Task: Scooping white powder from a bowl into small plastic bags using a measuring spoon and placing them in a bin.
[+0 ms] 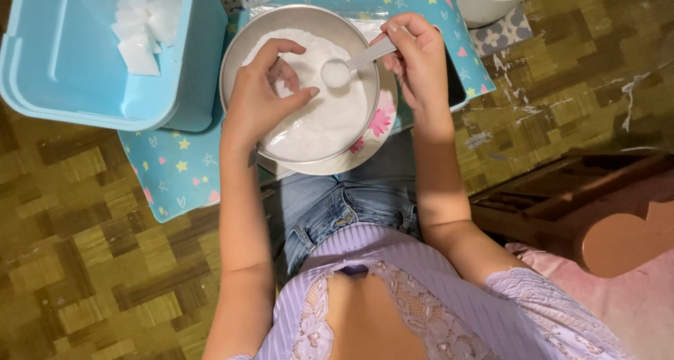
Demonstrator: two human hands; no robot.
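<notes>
One light blue plastic bin (105,65) at left. Left hand (263,96), fingers loosely curled, holding nothing, over one metal bowl (239,40) of white powder (319,121). Right hand (418,58) clamped on one white spoon (351,63), also above bowl.

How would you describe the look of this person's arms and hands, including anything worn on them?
Both arms are bare to the upper arm. The left hand and right hand show no gloves; no rings, watch or bracelets can be seen. Short lilac ribbed sleeves with lace trim begin near the shoulders.
</notes>
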